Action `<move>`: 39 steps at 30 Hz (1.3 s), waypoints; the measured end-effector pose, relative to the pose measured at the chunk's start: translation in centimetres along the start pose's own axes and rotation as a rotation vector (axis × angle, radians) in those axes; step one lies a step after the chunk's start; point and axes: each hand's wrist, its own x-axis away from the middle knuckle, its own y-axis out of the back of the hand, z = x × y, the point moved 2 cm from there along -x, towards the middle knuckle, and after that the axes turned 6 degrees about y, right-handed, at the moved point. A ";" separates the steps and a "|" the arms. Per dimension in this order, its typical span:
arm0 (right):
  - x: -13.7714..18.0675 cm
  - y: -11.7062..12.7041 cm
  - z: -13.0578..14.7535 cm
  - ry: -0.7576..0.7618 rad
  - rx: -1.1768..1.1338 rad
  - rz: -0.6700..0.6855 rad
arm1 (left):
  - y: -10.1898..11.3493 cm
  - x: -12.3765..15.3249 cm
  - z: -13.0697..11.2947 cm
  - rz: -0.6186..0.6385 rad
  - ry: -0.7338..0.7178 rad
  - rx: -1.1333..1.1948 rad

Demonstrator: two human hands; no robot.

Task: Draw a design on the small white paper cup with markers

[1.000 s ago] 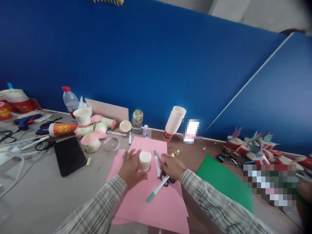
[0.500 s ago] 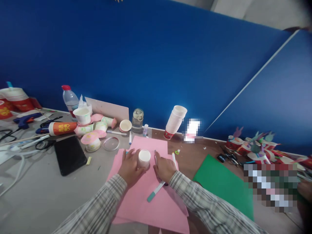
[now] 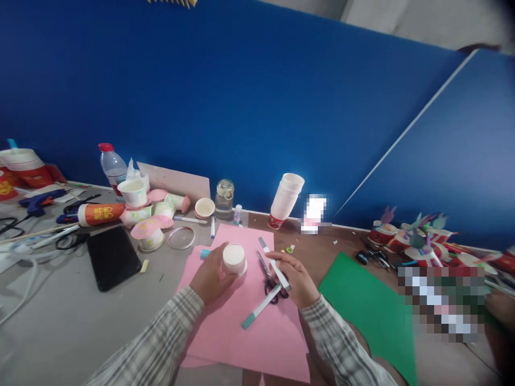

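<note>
My left hand [image 3: 210,277] grips an upturned white paper cup [image 3: 234,259] standing on a pink paper sheet [image 3: 241,321]. My right hand [image 3: 296,279] holds a white marker [image 3: 274,264] by its middle, a little above the sheet and just right of the cup. Black-handled scissors [image 3: 269,273] lie on the pink sheet under that hand. A second marker with a teal cap [image 3: 260,306] lies slanted on the sheet, nearer to me.
A green sheet [image 3: 370,305] lies to the right, a black tablet [image 3: 113,257] to the left. Behind stand a stack of paper cups [image 3: 286,199], a glass jar [image 3: 224,198], a water bottle [image 3: 111,166] and several decorated cups [image 3: 148,220]. Craft cups crowd the right edge.
My right hand has picked a white marker up off the pink sheet and moved right, uncovering the scissors. My left hand has closed more tightly round the cup.
</note>
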 end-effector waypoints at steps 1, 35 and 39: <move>0.4 -0.1 -0.2 -0.013 -0.091 -0.001 | 0.0 0.1 -0.2 0.019 0.013 0.033; 6.0 -2.2 1.1 0.346 0.067 0.180 | -1.1 5.1 -5.7 0.128 -0.528 -0.191; 5.5 -1.5 0.8 0.262 -0.005 0.197 | -0.7 5.0 -5.2 0.186 -0.515 -0.174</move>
